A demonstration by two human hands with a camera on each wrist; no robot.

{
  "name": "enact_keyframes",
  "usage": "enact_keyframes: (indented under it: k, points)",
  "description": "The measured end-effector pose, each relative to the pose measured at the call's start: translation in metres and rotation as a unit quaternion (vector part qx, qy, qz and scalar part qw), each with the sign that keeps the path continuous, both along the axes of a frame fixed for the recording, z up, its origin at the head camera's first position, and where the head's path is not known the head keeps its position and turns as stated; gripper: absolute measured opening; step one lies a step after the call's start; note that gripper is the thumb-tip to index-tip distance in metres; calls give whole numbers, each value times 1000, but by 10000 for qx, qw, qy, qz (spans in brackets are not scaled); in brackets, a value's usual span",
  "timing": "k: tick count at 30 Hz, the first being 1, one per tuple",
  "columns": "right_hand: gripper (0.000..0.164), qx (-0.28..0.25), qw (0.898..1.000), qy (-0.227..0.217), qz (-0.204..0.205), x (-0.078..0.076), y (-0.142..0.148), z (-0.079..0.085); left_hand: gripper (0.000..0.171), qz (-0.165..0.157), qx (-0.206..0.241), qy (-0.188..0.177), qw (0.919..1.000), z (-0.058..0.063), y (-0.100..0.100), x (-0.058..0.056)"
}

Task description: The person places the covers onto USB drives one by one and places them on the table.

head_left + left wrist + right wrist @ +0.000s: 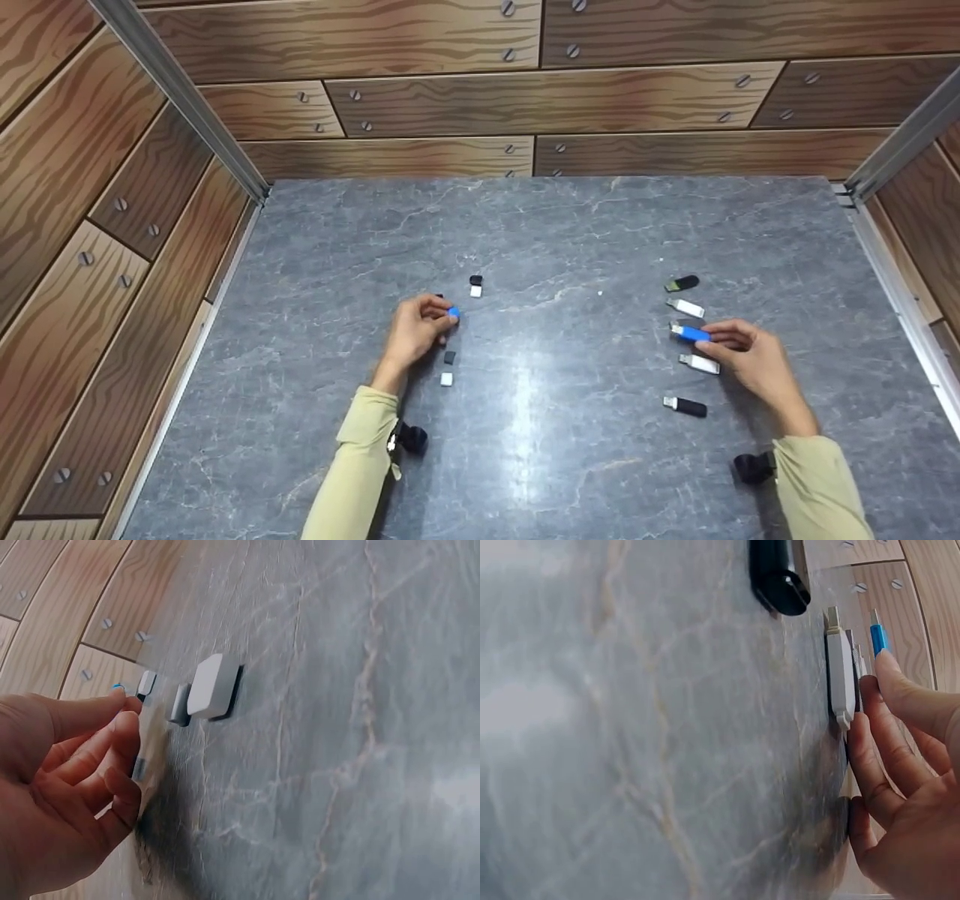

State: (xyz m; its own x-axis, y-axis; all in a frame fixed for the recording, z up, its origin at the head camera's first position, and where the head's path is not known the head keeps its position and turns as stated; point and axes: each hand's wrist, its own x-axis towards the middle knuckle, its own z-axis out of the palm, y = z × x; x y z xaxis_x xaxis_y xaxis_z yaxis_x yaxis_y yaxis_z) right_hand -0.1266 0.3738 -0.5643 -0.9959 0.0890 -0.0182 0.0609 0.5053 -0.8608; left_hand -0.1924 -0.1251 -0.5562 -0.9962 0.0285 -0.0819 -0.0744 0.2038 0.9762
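Between thumb and fingertips, my left hand pinches a small blue USB cap; only a sliver of it shows in the left wrist view. A blue USB stick is pinched by its rear end in my right hand, its metal plug pointing left. White USB sticks lie on both sides of it, one farther back and one nearer. Around the left hand lie loose caps: a white cap beside a black cap, then a dark cap and another white cap.
On the right, a black and green USB stick lies at the back of the column and a black USB stick at its front. The grey marbled table meets wood-patterned walls at the back and sides.
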Motion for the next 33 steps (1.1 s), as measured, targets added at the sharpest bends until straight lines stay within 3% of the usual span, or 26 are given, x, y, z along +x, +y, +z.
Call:
enact_keyframes:
  k: [5, 15, 23, 33]
  points:
    - [36, -390, 9992, -54, -41, 2, 0, 4, 19, 133, 357, 155, 9992, 2, 1, 3]
    - [34, -851, 9963, 17, -125, 2, -11, 11, 20, 207, 359, 178, 9990, 3, 7, 7]
    - [36, -936, 9956, -91, 48, 3, -22, 16, 21, 13, 320, 63, 9995, 4, 14, 14]
    - [33, -1602, 9857, -366, 362, 6, -37, 19, 22, -249, 271, -150, 9992, 3, 21, 19]
